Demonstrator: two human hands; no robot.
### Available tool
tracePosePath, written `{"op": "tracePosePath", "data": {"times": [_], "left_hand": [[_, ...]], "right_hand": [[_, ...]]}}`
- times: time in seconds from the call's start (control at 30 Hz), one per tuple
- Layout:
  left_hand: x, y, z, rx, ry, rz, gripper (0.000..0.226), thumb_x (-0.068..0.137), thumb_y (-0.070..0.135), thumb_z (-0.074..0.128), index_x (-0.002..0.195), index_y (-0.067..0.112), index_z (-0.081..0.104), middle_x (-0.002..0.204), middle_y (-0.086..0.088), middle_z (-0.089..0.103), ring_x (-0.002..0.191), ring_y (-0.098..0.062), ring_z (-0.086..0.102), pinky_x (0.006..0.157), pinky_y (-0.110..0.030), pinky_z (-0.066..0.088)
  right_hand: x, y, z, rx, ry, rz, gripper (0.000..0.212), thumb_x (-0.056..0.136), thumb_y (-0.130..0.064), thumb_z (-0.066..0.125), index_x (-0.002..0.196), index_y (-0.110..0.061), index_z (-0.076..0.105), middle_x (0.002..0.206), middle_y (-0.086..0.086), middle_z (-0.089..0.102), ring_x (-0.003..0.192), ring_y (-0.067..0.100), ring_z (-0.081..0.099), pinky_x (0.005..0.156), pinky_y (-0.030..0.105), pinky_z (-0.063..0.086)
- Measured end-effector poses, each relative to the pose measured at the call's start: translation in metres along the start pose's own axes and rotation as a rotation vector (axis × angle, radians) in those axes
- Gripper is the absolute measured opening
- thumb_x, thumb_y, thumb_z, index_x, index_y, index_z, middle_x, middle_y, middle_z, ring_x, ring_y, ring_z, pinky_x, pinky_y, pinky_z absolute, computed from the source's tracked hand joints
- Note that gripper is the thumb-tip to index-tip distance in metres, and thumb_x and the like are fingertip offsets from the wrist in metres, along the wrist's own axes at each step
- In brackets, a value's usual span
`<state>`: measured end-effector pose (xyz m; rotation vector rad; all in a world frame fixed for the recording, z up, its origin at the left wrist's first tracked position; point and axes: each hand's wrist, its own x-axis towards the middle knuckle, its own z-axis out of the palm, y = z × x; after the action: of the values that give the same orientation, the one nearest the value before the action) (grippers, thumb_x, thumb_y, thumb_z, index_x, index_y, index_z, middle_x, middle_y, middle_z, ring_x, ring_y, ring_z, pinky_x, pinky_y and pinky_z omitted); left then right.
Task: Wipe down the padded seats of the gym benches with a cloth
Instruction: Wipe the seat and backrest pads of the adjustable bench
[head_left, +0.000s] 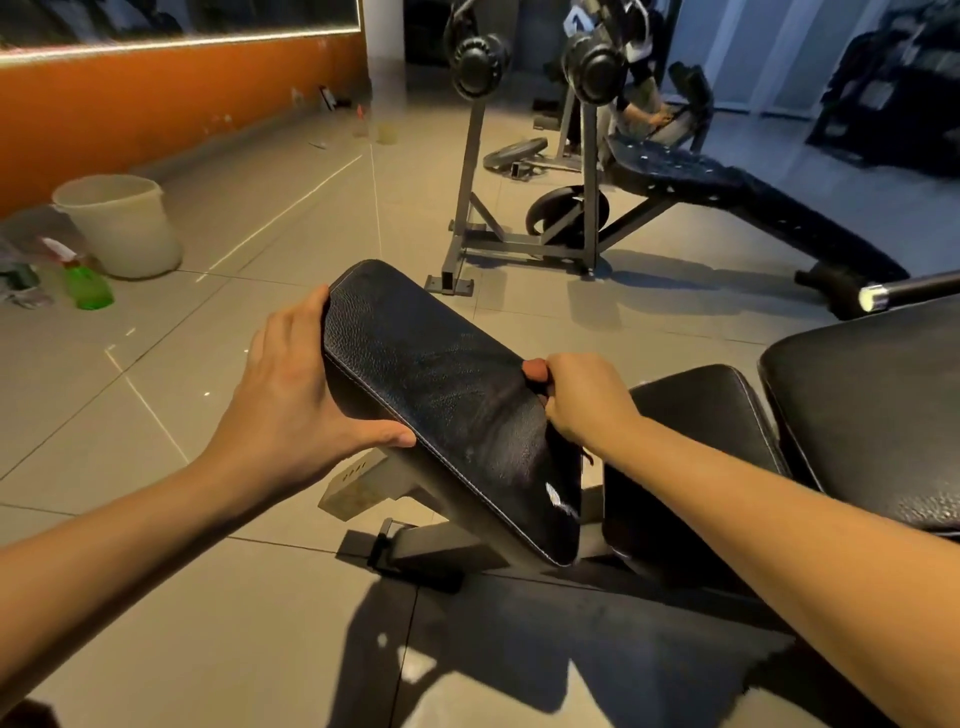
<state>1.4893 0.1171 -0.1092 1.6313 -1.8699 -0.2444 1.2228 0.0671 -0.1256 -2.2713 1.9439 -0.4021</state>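
We grip the padded seat (441, 395) by its sides with left hand (291, 395) and right hand (582, 400); it looks soft and slippery.

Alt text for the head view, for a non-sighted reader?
Two hands hold a tilted black padded seat: the left hand grasps its left edge, the right hand pinches its right edge. A pale bucket and green spray bottle sit on the floor at left.

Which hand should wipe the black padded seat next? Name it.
Right, probably: right hand pinches what looks like a dark cloth at the right edge of the black padded seat; left hand grips its left edge, bracing it.
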Motion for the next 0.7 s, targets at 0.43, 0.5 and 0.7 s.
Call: {"op": "tracePosePath", "data": {"times": [0.43,0.5,0.7], "left_hand": [[0.002,-0.005,0.001,-0.002,0.028,0.041,0.141,0.042,0.083,0.075,0.158,0.024,0.021,0.148,-0.008,0.038,0.134,-0.025,0.036,0.110,-0.048,0.038],[0.002,-0.008,0.002,0.004,0.033,0.045,0.143,0.042,0.090,0.073,0.158,0.026,0.020,0.147,-0.006,0.038,0.134,-0.025,0.036,0.109,-0.045,0.037],[0.003,-0.006,0.002,0.002,0.031,0.044,0.142,0.041,0.082,0.076,0.158,0.024,0.020,0.151,-0.007,0.037,0.137,-0.023,0.034,0.111,-0.042,0.034]], "right_hand": [[-0.001,-0.007,-0.003,0.060,0.020,-0.007,0.022,0.098,-0.012,0.058,0.117,-0.019,0.069,0.106,0.015,0.071,0.100,0.037,0.065,0.083,0.041,0.051],[-0.014,-0.029,-0.002,0.115,0.038,-0.080,0.029,0.100,-0.010,0.055,0.123,-0.022,0.068,0.110,0.010,0.071,0.102,0.031,0.065,0.089,0.039,0.051],[-0.022,-0.044,0.002,0.194,0.109,-0.258,0.029,0.100,-0.017,0.057,0.127,-0.023,0.067,0.118,0.002,0.072,0.109,0.026,0.065,0.097,0.041,0.051]]}}
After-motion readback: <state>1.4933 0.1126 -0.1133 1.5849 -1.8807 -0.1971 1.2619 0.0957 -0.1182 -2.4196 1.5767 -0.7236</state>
